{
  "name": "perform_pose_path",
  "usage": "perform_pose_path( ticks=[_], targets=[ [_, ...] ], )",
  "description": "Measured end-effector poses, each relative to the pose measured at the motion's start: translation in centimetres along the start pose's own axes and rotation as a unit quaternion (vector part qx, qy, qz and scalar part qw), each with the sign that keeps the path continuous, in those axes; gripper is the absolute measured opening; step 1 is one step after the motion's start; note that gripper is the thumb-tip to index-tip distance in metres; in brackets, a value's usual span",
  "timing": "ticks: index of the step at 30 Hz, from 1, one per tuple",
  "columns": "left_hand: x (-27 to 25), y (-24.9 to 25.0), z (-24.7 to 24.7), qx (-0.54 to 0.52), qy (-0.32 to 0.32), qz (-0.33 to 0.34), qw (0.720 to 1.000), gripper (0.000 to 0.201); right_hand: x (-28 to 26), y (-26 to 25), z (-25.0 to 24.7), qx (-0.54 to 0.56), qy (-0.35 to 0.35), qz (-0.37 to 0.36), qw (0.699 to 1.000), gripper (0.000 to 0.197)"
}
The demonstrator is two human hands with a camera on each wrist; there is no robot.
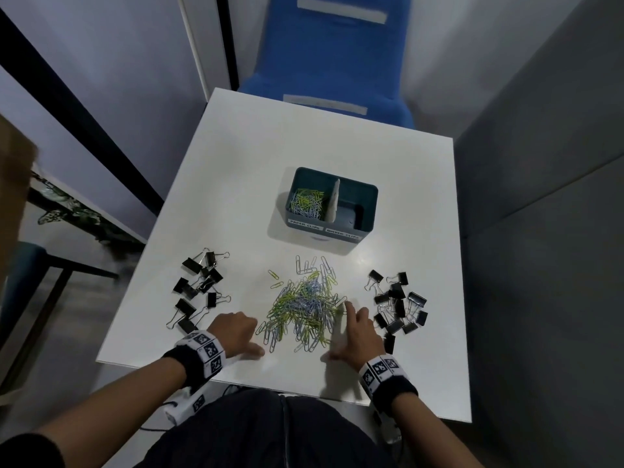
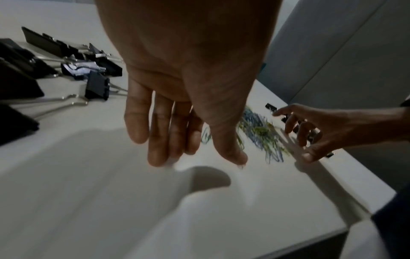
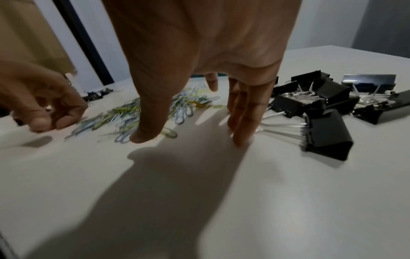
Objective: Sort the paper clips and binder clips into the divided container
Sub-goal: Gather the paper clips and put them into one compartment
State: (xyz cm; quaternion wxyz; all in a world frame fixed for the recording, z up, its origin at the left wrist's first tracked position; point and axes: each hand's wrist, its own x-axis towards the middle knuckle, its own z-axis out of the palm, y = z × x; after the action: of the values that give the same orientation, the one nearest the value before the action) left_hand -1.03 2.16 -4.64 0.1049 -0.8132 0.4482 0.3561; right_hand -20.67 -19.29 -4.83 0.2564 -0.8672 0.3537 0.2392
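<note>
A heap of green, blue and silver paper clips (image 1: 304,305) lies at the table's near middle. Black binder clips sit in a left pile (image 1: 199,288) and a right pile (image 1: 398,305). The teal divided container (image 1: 368,197) stands behind; its left compartment holds paper clips, its right one looks empty. My left hand (image 1: 258,337) rests at the heap's left edge, fingers relaxed, tips on the table (image 2: 199,157). At the heap's right edge my right hand (image 1: 339,329) is spread, fingertips on the tabletop (image 3: 190,138). Neither hand holds anything.
The white table (image 1: 304,136) is small and square, with a blue chair (image 1: 331,55) behind its far edge. Grey walls close in on the right. Binder clips (image 3: 321,105) lie just right of my right hand, and others (image 2: 66,57) just left of my left hand.
</note>
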Motion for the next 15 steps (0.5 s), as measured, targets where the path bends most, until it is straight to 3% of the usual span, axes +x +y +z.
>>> perform_pose_path(
  ticks=[3, 8, 12, 15],
  targets=[
    [0.8, 1.2, 0.3, 0.015, -0.01, 0.017, 1.0, 0.054, 0.5, -0.8, 0.6, -0.023, 0.006, -0.007, 1.0, 0.128],
    [2.7, 4.5, -1.6, -0.018, 0.015, 0.034, 0.999, 0.042, 1.8, -4.3, 0.5, 0.036, 0.032, -0.032, 0.998, 0.094],
    [3.4, 5.2, -2.8, -0.075, 0.076, 0.026, 0.994, 0.027, 2.4, -5.1, -0.2, 0.105, 0.046, -0.039, 0.993, 0.091],
    [3.0, 4.4, -2.8, -0.092, 0.142, 0.025, 0.985, 0.037, 2.5, -4.0, -0.9, 0.096, 0.062, -0.041, 0.993, 0.089]
  ],
)
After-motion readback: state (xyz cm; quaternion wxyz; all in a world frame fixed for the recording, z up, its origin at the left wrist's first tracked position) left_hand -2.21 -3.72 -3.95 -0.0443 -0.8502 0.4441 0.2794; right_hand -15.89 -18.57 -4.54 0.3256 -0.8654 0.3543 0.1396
